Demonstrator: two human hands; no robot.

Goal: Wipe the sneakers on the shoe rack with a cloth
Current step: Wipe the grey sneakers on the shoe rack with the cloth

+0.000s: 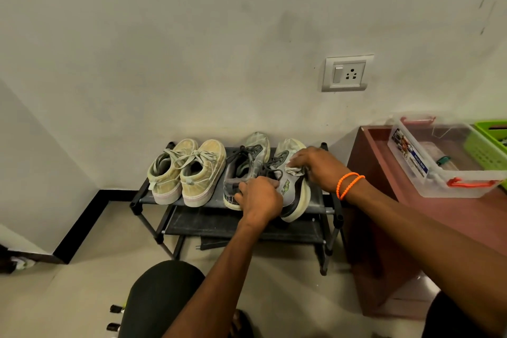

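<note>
Pale wall, black two-tier shoe rack [326, 210] at its foot, wooden cabinet to the right.

Top shelf: pair of beige sneakers [186, 173] at left, pair of grey sneakers [247, 167] at right, all toes to the wall, heels toward the person, long axes running front to back. Right-most grey sneaker [295, 195] tipped onto its side, probably to expose its flank for wiping. Left hand [260, 196] curls round its heel collar, steadying it. Right hand [318, 167], fingers bent, presses a crumpled pale cloth [295, 170] against the upper near the laces.
</note>
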